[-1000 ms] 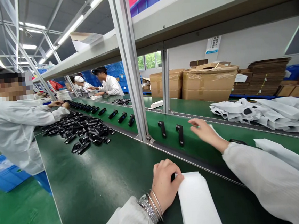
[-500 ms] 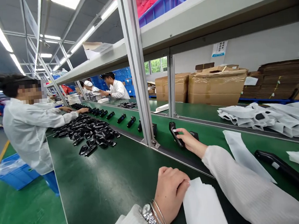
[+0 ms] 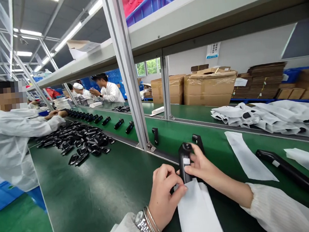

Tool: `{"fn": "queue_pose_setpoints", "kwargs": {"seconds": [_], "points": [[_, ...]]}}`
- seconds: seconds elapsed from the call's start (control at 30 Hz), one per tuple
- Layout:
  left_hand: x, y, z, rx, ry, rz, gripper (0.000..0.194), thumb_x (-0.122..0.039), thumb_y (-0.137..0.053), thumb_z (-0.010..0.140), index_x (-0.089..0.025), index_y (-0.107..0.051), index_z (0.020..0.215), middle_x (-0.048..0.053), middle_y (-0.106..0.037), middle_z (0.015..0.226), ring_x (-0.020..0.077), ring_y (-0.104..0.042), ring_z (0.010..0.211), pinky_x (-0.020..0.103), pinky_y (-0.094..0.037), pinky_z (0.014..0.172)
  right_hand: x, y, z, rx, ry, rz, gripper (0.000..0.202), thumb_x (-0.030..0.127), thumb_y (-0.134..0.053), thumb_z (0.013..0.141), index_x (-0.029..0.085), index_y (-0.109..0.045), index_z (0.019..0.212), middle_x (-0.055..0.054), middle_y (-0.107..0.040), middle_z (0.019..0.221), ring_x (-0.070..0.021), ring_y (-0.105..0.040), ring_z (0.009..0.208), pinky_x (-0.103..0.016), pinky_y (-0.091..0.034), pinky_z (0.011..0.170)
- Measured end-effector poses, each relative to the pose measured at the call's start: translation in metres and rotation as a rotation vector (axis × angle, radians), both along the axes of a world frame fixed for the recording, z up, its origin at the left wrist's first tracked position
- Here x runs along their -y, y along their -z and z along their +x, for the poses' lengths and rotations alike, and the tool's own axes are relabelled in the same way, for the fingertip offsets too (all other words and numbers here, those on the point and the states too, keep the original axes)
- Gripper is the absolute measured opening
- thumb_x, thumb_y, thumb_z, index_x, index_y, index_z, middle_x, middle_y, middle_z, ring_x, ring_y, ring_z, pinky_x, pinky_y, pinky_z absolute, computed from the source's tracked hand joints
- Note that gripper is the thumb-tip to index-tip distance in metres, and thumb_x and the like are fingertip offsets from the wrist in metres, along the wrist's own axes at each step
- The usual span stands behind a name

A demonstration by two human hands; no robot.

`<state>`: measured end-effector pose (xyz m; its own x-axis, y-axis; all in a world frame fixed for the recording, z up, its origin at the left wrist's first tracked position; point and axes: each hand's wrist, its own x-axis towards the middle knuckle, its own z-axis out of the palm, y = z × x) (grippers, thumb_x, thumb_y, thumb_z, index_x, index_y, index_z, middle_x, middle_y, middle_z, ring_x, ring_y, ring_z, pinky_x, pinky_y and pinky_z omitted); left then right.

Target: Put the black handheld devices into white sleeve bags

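Observation:
In front of me, my right hand (image 3: 203, 167) grips an angled black handheld device (image 3: 184, 154) with a small white label, head end up. Its lower end is at the mouth of a white sleeve (image 3: 198, 213); I cannot tell whether it is inside. My left hand (image 3: 164, 196), with a watch and bangles at the wrist, pinches the top edge of that sleeve, one of a stack. Behind my right hand a similar black device (image 3: 198, 141) stands on the green belt, and another (image 3: 155, 135) is farther left.
A metal post (image 3: 126, 71) rises from the bench left of my hands, under a shelf (image 3: 202, 14). Black parts (image 3: 78, 139) are heaped at left near a co-worker (image 3: 5, 143). White sleeves (image 3: 268, 118) are piled at right, near a long black device (image 3: 289, 169).
My right hand has lifted the black device off the belt and brought it to the sleeve by my left hand. My left fingers have moved onto the sleeve's edge. The view has turned right.

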<state>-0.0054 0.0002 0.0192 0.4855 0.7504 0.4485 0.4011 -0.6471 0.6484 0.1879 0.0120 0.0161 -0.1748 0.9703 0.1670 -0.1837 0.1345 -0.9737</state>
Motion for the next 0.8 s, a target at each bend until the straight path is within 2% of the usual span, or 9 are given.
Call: {"fn": "queue_pose_setpoints", "kwargs": {"seconds": [0.1, 0.2, 0.27, 0.3, 0.37, 0.53, 0.67, 0.73, 0.8], "points": [[0.005, -0.004, 0.001, 0.107, -0.021, -0.020, 0.010, -0.021, -0.056, 0.088, -0.020, -0.056, 0.078, 0.004, -0.048, 0.097, 0.0199, -0.049, 0.094, 0.032, -0.041, 0.085, 0.011, -0.002, -0.010, 0.184, -0.061, 0.050, 0.038, 0.052, -0.056, 0.089, 0.025, -0.057, 0.115, -0.006, -0.059, 0.112, -0.0225, -0.058, 0.103, -0.034, -0.048, 0.085], [0.004, -0.007, 0.002, 0.229, -0.095, -0.041, 0.015, -0.024, -0.050, 0.091, -0.020, -0.054, 0.077, 0.004, -0.046, 0.093, 0.0197, -0.050, 0.091, 0.031, -0.042, 0.082, 0.022, -0.003, -0.019, 0.225, -0.263, 0.007, 0.040, 0.057, -0.060, 0.084, 0.018, -0.066, 0.089, -0.003, -0.062, 0.086, -0.0205, -0.059, 0.085, -0.031, -0.046, 0.075], [0.001, -0.006, 0.003, 0.285, -0.129, -0.077, 0.015, -0.024, -0.050, 0.090, -0.020, -0.054, 0.076, 0.003, -0.046, 0.091, 0.0189, -0.050, 0.090, 0.030, -0.042, 0.081, 0.025, -0.003, -0.021, 0.189, -0.399, -0.074, 0.041, 0.056, -0.069, 0.076, 0.016, -0.066, 0.081, 0.000, -0.059, 0.072, -0.0164, -0.056, 0.069, -0.028, -0.044, 0.066], [-0.001, -0.006, 0.003, 0.302, -0.139, -0.098, 0.015, -0.024, -0.051, 0.090, -0.020, -0.053, 0.075, 0.003, -0.047, 0.091, 0.0185, -0.050, 0.089, 0.029, -0.042, 0.081, 0.024, -0.004, -0.021, 0.185, -0.416, -0.091, 0.040, 0.055, -0.071, 0.074, 0.015, -0.066, 0.079, 0.001, -0.058, 0.069, -0.0148, -0.054, 0.065, -0.027, -0.042, 0.063], [-0.005, -0.003, 0.002, 0.310, -0.150, -0.135, 0.016, -0.025, -0.052, 0.090, -0.019, -0.054, 0.075, 0.002, -0.048, 0.091, 0.0180, -0.051, 0.089, 0.029, -0.042, 0.081, 0.013, -0.008, -0.013, 0.240, -0.301, -0.049, 0.036, 0.051, -0.068, 0.077, 0.016, -0.065, 0.074, 0.002, -0.057, 0.067, -0.0136, -0.052, 0.062, -0.025, -0.039, 0.060], [-0.014, 0.004, -0.002, 0.159, -0.185, -0.150, 0.016, -0.027, -0.050, 0.091, -0.020, -0.058, 0.079, 0.002, -0.053, 0.089, 0.0171, -0.052, 0.083, 0.030, -0.042, 0.079, -0.055, -0.034, 0.038, 0.620, 0.393, 0.189, 0.031, 0.046, -0.056, 0.082, 0.018, -0.065, 0.074, 0.002, -0.060, 0.067, -0.0157, -0.053, 0.062, -0.026, -0.039, 0.059], [-0.015, 0.007, -0.003, -0.019, -0.189, -0.158, 0.013, -0.026, -0.052, 0.089, -0.021, -0.059, 0.078, 0.001, -0.054, 0.089, 0.0175, -0.053, 0.084, 0.035, -0.039, 0.083, -0.110, -0.050, 0.081, 0.727, 0.602, 0.229, 0.030, 0.044, -0.052, 0.081, 0.018, -0.064, 0.071, 0.000, -0.060, 0.067, -0.0183, -0.054, 0.064, -0.028, -0.038, 0.060], [-0.013, 0.007, -0.002, -0.073, -0.185, -0.167, 0.009, -0.025, -0.057, 0.085, -0.021, -0.060, 0.078, 0.000, -0.054, 0.089, 0.0189, -0.054, 0.088, 0.037, -0.037, 0.087, -0.122, -0.050, 0.088, 0.763, 0.651, 0.259, 0.027, 0.043, -0.053, 0.079, 0.019, -0.065, 0.073, -0.003, -0.064, 0.072, -0.0220, -0.057, 0.071, -0.032, -0.041, 0.067], [-0.010, 0.008, -0.002, -0.106, -0.195, -0.180, 0.006, -0.025, -0.063, 0.080, -0.021, -0.060, 0.076, 0.001, -0.054, 0.088, 0.0204, -0.054, 0.091, 0.039, -0.036, 0.087, -0.121, -0.042, 0.083, 0.774, 0.655, 0.314, 0.025, 0.041, -0.056, 0.076, 0.020, -0.068, 0.083, -0.006, -0.068, 0.089, -0.0268, -0.060, 0.085, -0.037, -0.044, 0.078]]}}
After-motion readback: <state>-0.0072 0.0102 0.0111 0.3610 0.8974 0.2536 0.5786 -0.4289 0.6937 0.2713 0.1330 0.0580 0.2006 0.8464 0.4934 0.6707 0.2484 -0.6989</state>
